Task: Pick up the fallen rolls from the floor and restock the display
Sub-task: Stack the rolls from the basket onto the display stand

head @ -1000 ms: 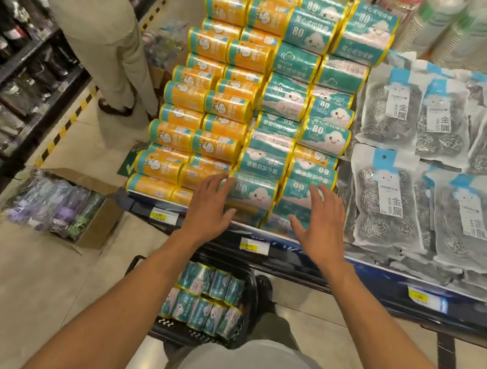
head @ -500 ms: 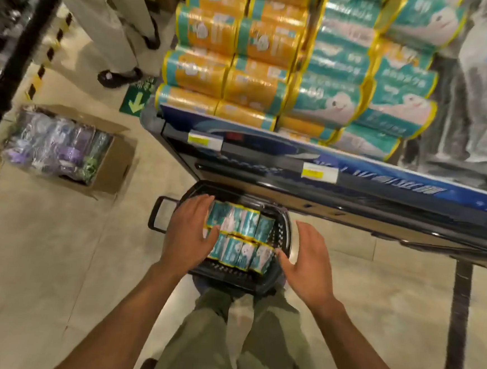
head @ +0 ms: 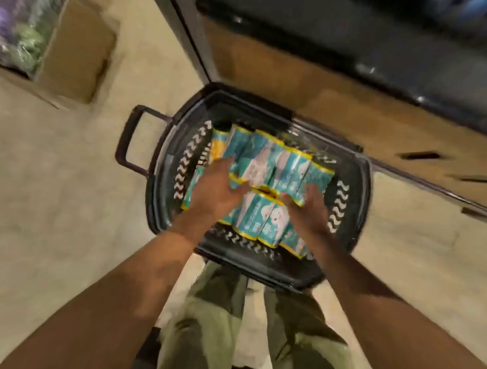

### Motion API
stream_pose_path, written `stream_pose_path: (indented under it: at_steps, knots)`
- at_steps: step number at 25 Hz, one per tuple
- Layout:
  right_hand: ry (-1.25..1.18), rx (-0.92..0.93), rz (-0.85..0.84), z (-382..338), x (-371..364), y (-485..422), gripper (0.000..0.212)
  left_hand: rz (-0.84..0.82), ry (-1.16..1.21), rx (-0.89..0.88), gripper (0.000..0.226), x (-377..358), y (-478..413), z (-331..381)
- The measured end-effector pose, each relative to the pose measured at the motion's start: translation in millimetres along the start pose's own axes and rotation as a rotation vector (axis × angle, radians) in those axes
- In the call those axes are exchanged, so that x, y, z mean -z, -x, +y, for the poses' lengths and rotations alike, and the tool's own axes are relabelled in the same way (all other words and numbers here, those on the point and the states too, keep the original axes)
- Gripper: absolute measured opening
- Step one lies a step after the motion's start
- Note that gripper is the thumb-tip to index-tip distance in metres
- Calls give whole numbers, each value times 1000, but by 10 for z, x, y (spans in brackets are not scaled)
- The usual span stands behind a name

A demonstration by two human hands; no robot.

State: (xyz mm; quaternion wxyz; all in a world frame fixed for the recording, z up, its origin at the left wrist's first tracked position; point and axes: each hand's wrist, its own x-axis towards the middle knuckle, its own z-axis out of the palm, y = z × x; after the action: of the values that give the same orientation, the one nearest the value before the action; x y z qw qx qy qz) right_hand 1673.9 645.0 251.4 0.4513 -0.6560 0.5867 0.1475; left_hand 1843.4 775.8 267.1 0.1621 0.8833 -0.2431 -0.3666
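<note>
Head view, looking straight down, heavy motion blur. Black basket (head: 162,160) sits on the floor just ahead of the person's legs, its far edge at the foot of the display (head: 318,73). Teal rolls (head: 267,163) with yellow ends are packed inside in two rows, side by side, long axes running away from the person, so the row spans the basket left to right. One orange roll (head: 217,150) shows at the left end of the far row. Left hand (head: 215,193) lies on the left end of the stack, fingers reaching onto the far row. Right hand (head: 311,210) is at the right end, fingertips at the seam between the rows. Both hands touch the rolls, and blur hides whether any fingers have closed round one. Judgement: the hands flank the stack across the roll axes, set to squeeze inward and lift a batch, with the left hand further in. Cardboard box (head: 74,54) of purple packets stands well apart, far left
</note>
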Motion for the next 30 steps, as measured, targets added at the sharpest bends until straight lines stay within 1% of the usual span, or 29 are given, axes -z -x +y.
stream_pose_path:
  at_steps: [1,2,3,5,7,8,10,12,14,15,18,19,21,22,24,26,27,29,30]
  knots:
    - [-20,-42,20,45,-87,-243,78,8,8,-1,77,-153,-147,-15]
    - [-46,-72,49,75,-149,-482,78,28,25,-7,80,-291,-266,-9]
    - [-71,-92,91,134,-227,-653,82,61,36,-7,84,-425,-352,2]
    - [-107,-82,150,297,-429,-971,86,134,-17,4,92,-640,-502,56]
    - [-157,-79,180,364,-606,-1098,95,191,-87,38,96,-750,-577,81]
    - [-185,-77,190,364,-668,-1113,96,207,-91,48,96,-775,-614,83]
    - [-246,-71,209,361,-701,-1089,88,210,-40,44,95,-771,-669,36]
    - [-352,-44,213,328,-681,-985,80,204,58,27,92,-712,-667,-45]
    - [-368,-7,172,391,-712,-902,82,187,199,23,88,-670,-606,-154]
    - [-381,-2,168,397,-742,-881,85,189,285,24,82,-652,-571,-209]
    - [-380,-23,275,338,-813,-955,90,166,488,53,48,-611,-475,-330]
    - [-348,-43,306,308,-811,-1003,90,149,517,55,44,-615,-453,-354]
    - [-260,-92,328,236,-810,-1052,87,131,534,62,42,-617,-421,-390]
    - [-235,-87,336,217,-818,-1058,87,113,560,71,43,-616,-415,-411]
    - [-228,-20,328,186,-795,-999,84,76,619,112,54,-620,-394,-498]
    - [-278,9,281,209,-705,-832,80,51,616,140,69,-571,-255,-564]
    - [-311,15,265,203,-613,-703,81,57,591,144,73,-493,-150,-543]
    - [-350,35,255,148,-343,-309,90,65,557,145,67,-197,159,-400]
    - [-365,64,253,85,-144,-42,89,58,552,146,65,13,351,-275]
